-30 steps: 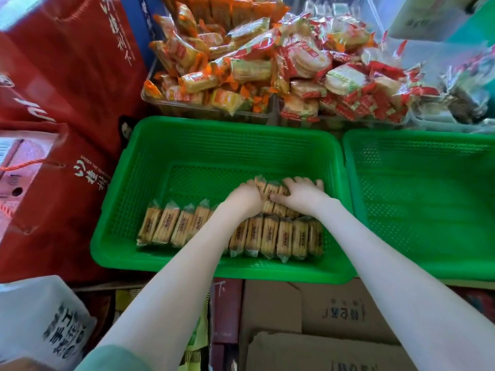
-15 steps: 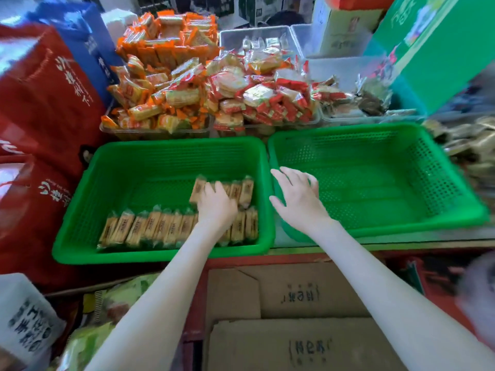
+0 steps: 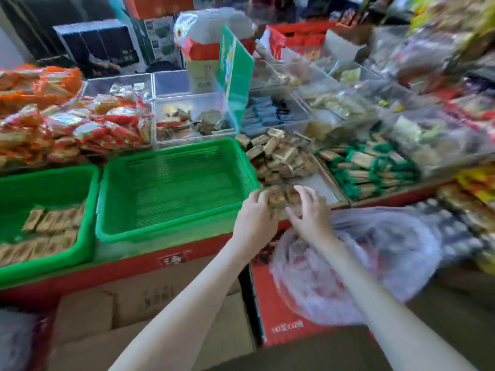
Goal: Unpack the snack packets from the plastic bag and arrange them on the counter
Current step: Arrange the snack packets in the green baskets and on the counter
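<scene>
- Motion blur smears the whole frame. The print on every wrapper is unreadable, and the shelves far to the right of your hands dissolve into streaks of colour.
- Both your forearms run out of the bottom edge. The right one crosses in front of the plastic bag and hides part of it. The bag's contents show only as reddish blotches through the cloudy film.
- Your left hand curls its fingers round the left edge of a small bunch of snack packets and grips them.
- Your right hand arches over the bunch's right edge, fingers spread and bent. The blur makes it impossible to tell whether it grips or merely touches.
- The snack packets are small and brown-tan, pressed tightly together between your two hands at the near edge of a shallow tray.
- Just beyond your fingertips lies a loose pile of brown packets. Farther right of it is a row of green-trimmed packets.
- A green basket stands just left of your left hand. A second green basket, farther left and cut off by the frame, holds rows of tan packets.
- The plastic bag slumps just below and right of your right wrist, against a red carton.
</scene>
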